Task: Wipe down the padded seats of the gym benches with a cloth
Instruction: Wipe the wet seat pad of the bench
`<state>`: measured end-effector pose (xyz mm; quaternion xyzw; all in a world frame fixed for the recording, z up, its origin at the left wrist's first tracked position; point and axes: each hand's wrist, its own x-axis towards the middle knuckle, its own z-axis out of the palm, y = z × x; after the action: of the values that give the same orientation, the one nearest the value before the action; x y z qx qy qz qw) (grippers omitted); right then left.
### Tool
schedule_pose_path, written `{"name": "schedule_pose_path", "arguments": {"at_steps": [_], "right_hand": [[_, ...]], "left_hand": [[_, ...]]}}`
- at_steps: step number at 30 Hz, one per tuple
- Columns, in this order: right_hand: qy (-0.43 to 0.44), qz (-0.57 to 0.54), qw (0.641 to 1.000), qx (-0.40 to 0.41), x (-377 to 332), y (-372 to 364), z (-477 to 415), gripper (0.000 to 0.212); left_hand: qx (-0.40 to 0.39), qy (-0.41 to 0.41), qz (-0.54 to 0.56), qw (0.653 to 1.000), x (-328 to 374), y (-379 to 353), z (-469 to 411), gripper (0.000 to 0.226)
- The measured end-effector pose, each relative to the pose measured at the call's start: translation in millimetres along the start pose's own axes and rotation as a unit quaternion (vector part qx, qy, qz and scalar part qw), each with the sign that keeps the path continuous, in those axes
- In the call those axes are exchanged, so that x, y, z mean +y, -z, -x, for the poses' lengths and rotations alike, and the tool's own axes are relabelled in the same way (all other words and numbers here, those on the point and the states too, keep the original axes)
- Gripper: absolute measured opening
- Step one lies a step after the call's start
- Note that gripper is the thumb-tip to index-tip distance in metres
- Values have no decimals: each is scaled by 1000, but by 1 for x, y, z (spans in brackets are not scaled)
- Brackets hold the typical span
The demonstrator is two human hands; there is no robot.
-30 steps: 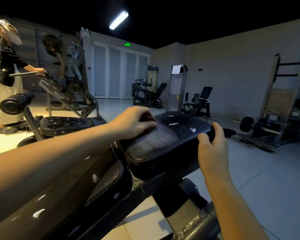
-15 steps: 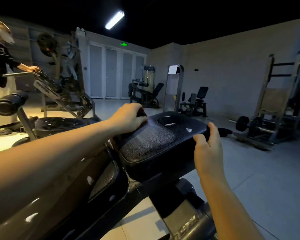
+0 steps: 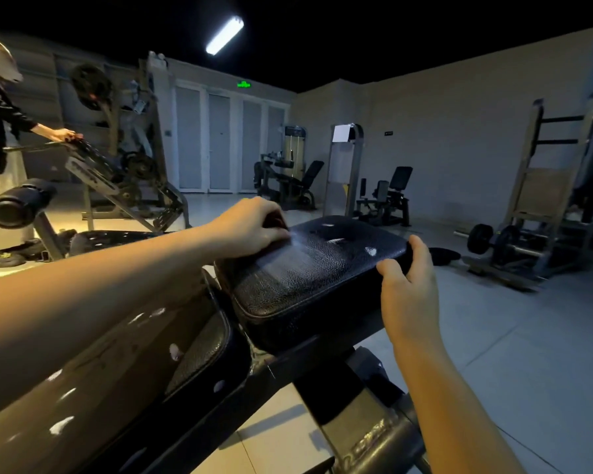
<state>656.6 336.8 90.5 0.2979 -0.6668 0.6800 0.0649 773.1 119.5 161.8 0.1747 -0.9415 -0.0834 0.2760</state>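
Seat pad [image 3: 322,268] lies dead ahead of the person at 12 o'clock, its long axis running from the backrest [image 3: 83,371] down at 8 o'clock out to a free end that points toward 2 o'clock. The left hand [image 3: 250,227] rests on the pad's far-left edge, about 11 o'clock of it, fingers curled down over a dark cloth [image 3: 277,218], of which only a scrap shows beneath them. A paler band [image 3: 281,265] runs from those fingers across the leather toward the near edge. The right hand [image 3: 408,278] grips the free end at 3 o'clock, thumb hooked over the top. To my eye the left hand is nearer the unwiped stretch, which lies to its right toward 2 o'clock, where 3 pale flecks [image 3: 336,240] show. The next stroke likely follows the axis toward the bracing hand.
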Motion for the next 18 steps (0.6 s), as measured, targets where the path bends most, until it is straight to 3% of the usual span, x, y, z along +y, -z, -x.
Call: {"name": "schedule_pose_path", "arguments": {"at_steps": [2,4,8,11,15,18], "right_hand": [[0,3,1000,0,-1,0,2,64],[-4,1,1000,-3,-2,1,3,64],[-8,7,1000,-1,-4,0,3,68],[-9,4,1000,3,-4,0,3,74],[-3,2,1000,4,-4,1,4,66],[-7,8,1000,1,-5,2,6,64]], "left_hand": [[17,77,-41,996,-19,0,-14,23],[33,81,-46,995,-13,-3,-14,26],[-16,-44,86,995,39,2,25,21],[-26,-99,97,990,49,6,48,21],[39,-12,-17,999,3,10,26,25],[44,37,-6,998,-11,9,10,26]]}}
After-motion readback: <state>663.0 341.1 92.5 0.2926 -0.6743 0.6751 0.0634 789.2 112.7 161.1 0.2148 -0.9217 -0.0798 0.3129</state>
